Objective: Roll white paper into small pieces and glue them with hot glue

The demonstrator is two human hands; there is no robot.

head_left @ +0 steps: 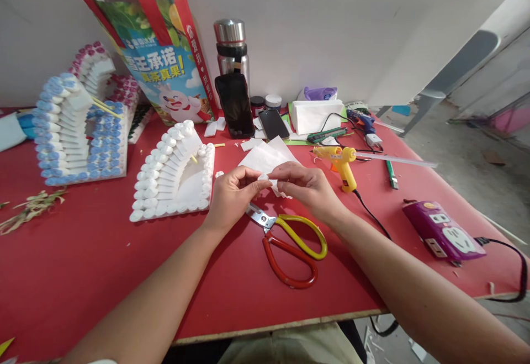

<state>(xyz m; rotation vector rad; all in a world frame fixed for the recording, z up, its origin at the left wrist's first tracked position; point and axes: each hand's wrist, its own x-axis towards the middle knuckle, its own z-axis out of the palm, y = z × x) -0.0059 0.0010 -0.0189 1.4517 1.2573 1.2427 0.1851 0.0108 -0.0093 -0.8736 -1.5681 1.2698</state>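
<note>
Left hand [232,190] had thumb and forefinger closed in a pinch on a small white piece [263,177], likely rolled paper, out in front of the person above the red worktop [83,270]. Right hand [310,187] met it from the other side, fingers bent, thumb and forefinger a little apart; couldn't tell if they gripped it or only touched. Piece mostly covered, exact shape unclear.

Thin, flat white sheets [267,156] lay just behind the hands, edges overlapping. Scissors [270,222] below: shiny metal at the pivot, big looped handles, one yellow, one red, smooth. To the left stood a white model [163,173], curved fan of flat steps edged with stubby, rounded rolls. Further left, a blue-and-white model [74,132], same stepped form, bumpy roll edging.

Right side: yellow glue gun [343,166], hard-looking body, long translucent stick out the back; near the edge, glossy purple power socket [443,230], boxy, white outlets. Behind: brushed-looking metal bottle [230,32], cylindrical, and shiny printed bag [161,60] with red straps.
</note>
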